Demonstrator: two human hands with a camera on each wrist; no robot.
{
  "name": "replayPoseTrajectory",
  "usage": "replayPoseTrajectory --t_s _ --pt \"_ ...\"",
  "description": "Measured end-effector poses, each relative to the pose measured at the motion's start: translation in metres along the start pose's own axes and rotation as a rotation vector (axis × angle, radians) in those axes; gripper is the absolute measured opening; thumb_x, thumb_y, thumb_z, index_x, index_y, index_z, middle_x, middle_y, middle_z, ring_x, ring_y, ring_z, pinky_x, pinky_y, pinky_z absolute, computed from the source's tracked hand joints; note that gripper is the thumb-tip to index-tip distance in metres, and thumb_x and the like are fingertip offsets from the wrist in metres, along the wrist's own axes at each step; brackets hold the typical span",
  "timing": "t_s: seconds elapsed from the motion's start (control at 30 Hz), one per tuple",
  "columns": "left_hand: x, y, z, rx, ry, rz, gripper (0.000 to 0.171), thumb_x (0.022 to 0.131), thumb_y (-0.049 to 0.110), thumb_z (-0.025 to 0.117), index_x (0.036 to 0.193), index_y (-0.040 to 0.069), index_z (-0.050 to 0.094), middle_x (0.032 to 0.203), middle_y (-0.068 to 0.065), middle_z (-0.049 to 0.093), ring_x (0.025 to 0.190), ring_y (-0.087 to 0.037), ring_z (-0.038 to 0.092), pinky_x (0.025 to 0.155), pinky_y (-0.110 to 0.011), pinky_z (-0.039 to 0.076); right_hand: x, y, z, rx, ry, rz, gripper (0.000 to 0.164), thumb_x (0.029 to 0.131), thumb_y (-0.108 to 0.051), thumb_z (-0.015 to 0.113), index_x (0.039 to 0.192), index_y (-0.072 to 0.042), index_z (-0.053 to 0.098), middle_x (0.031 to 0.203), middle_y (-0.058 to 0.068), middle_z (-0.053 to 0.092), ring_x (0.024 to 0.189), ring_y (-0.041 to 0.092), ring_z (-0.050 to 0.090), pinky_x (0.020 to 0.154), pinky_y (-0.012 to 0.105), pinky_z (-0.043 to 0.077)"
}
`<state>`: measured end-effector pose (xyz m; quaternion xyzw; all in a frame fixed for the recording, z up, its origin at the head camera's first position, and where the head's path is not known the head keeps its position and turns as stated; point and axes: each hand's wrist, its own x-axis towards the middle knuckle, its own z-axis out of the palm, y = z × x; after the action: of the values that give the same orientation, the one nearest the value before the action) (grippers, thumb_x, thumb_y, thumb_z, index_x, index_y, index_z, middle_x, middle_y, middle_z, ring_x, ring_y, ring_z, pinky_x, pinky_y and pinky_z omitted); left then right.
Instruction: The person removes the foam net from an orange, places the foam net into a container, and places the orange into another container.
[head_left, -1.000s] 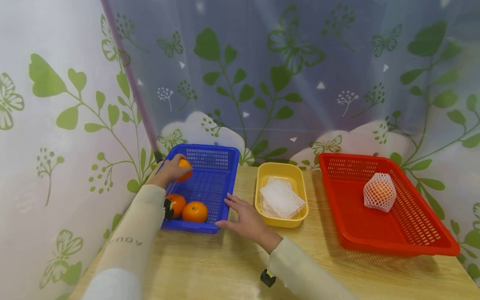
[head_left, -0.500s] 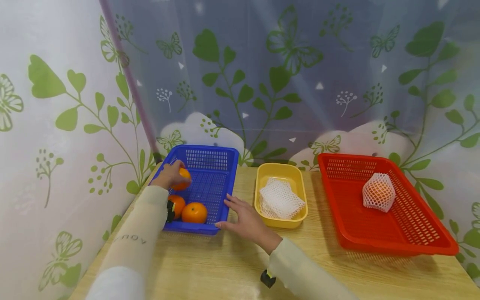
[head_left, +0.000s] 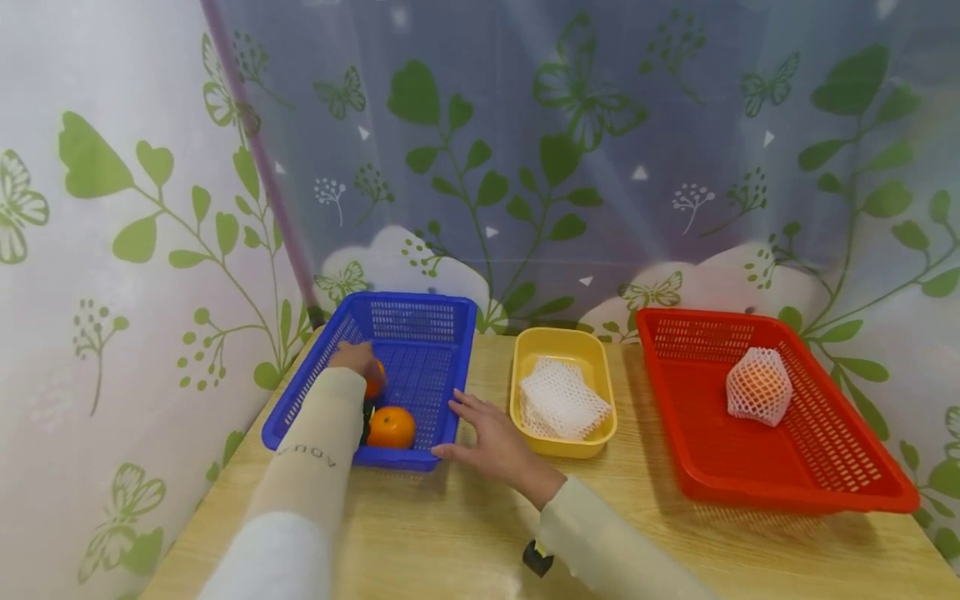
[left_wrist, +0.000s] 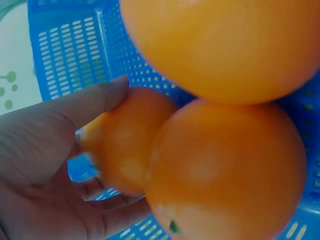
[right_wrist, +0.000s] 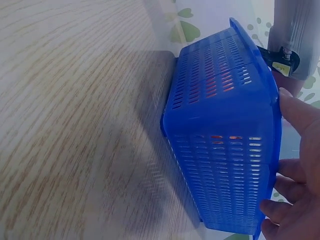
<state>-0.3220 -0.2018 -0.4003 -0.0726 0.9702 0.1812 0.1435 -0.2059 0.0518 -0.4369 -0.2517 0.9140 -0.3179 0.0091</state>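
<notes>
In the head view my left hand [head_left: 354, 358] reaches into the blue basket [head_left: 427, 371] at the left of the table. It grips an orange [head_left: 377, 383], mostly hidden by the hand. The left wrist view has the thumb along the upper side of that orange [left_wrist: 127, 145] and fingers beneath it. Two nearer oranges fill that view; one [left_wrist: 227, 165] touches it. From the head only one of these, the front orange [head_left: 392, 427], shows beside my forearm. My right hand [head_left: 495, 442] rests its extended fingers on the basket's right rim, also seen in the right wrist view [right_wrist: 272, 150].
Right of the blue basket stands a yellow tray [head_left: 564, 447] with white foam nets [head_left: 561, 398] in it. Farther right, a red basket [head_left: 697, 450] holds one orange in a foam net [head_left: 759, 386]. A patterned curtain [head_left: 480, 167] hangs behind the table.
My left hand has lowered the orange and moved toward the front and right inside the blue basket. The forearm now covers another orange. My right hand has stayed at the rim.
</notes>
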Motion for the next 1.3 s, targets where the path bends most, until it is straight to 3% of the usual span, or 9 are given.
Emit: replayPoseTrajectory --t_s 0.13,0.3,0.5,0.67,0.8,1.07,1.2,1.3 --pt "0.007 -0.001 0.007 0.013 -0.021 -0.014 0.084 0.081 0.018 0.073 0.149 -0.003 0.029 0.141 -0.041 0.024 0.127 -0.056 0.034 0.105 -0.060 0.036 0.000 0.001 0.001 -0.003 -0.011 0.013 0.080 0.083 -0.057 0.068 0.145 -0.010 0.046 0.156 0.001 0.032 0.142 0.031 0.030 0.114 0.050 0.027" --pt "0.012 -0.002 0.007 0.030 -0.017 -0.025 0.074 0.080 0.016 0.074 0.142 -0.003 0.040 0.137 -0.038 0.034 0.124 -0.051 0.039 0.103 -0.059 0.038 0.000 0.000 -0.001 -0.007 -0.010 0.009 0.079 0.084 -0.057 0.067 0.145 -0.011 0.047 0.156 0.000 0.033 0.143 0.029 0.028 0.115 0.050 0.025" --pt "0.011 -0.007 0.006 0.109 0.023 0.021 0.071 0.079 0.017 0.075 0.139 -0.006 0.044 0.137 -0.038 0.040 0.126 -0.051 0.040 0.105 -0.057 0.038 0.000 -0.004 -0.003 -0.010 -0.015 0.002 0.079 0.084 -0.058 0.067 0.144 -0.010 0.047 0.155 0.002 0.033 0.144 0.029 0.026 0.117 0.049 0.021" --pt "0.008 -0.006 0.004 0.076 0.015 0.021 0.070 0.081 0.016 0.075 0.139 -0.005 0.044 0.138 -0.036 0.041 0.127 -0.050 0.040 0.105 -0.056 0.038 -0.001 -0.004 -0.002 -0.024 -0.012 0.016 0.079 0.084 -0.058 0.067 0.144 -0.011 0.047 0.155 0.000 0.034 0.144 0.027 0.026 0.118 0.048 0.019" --pt "0.005 -0.003 0.000 0.052 -0.009 0.026 0.060 0.080 0.014 0.075 0.131 -0.006 0.051 0.134 -0.034 0.046 0.123 -0.047 0.044 0.104 -0.055 0.039 -0.001 -0.004 -0.002 -0.034 -0.005 0.014 0.079 0.084 -0.058 0.067 0.144 -0.011 0.048 0.155 0.001 0.034 0.144 0.028 0.026 0.118 0.047 0.019" --pt "0.004 -0.001 -0.007 -0.031 -0.068 -0.009 0.068 0.085 0.014 0.072 0.142 -0.006 0.040 0.140 -0.033 0.042 0.130 -0.045 0.039 0.109 -0.054 0.035 -0.001 -0.005 -0.003 -0.035 -0.002 0.023 0.078 0.084 -0.056 0.068 0.144 -0.011 0.048 0.155 0.002 0.035 0.143 0.030 0.028 0.118 0.047 0.017" --pt "0.003 -0.001 -0.007 -0.027 -0.062 0.000 0.062 0.086 0.016 0.071 0.138 -0.005 0.045 0.136 -0.032 0.046 0.127 -0.043 0.043 0.106 -0.052 0.038 -0.001 -0.006 -0.003 -0.036 -0.011 0.027 0.078 0.084 -0.057 0.068 0.144 -0.011 0.047 0.155 0.002 0.034 0.144 0.030 0.027 0.119 0.047 0.016" --pt "-0.001 0.002 -0.007 -0.019 -0.039 0.031 0.066 0.089 0.018 0.070 0.143 -0.005 0.039 0.141 -0.032 0.041 0.131 -0.046 0.038 0.108 -0.055 0.035 0.000 -0.005 -0.003 -0.039 -0.013 0.024 0.078 0.084 -0.057 0.067 0.144 -0.010 0.047 0.155 0.002 0.034 0.144 0.029 0.027 0.119 0.047 0.016"
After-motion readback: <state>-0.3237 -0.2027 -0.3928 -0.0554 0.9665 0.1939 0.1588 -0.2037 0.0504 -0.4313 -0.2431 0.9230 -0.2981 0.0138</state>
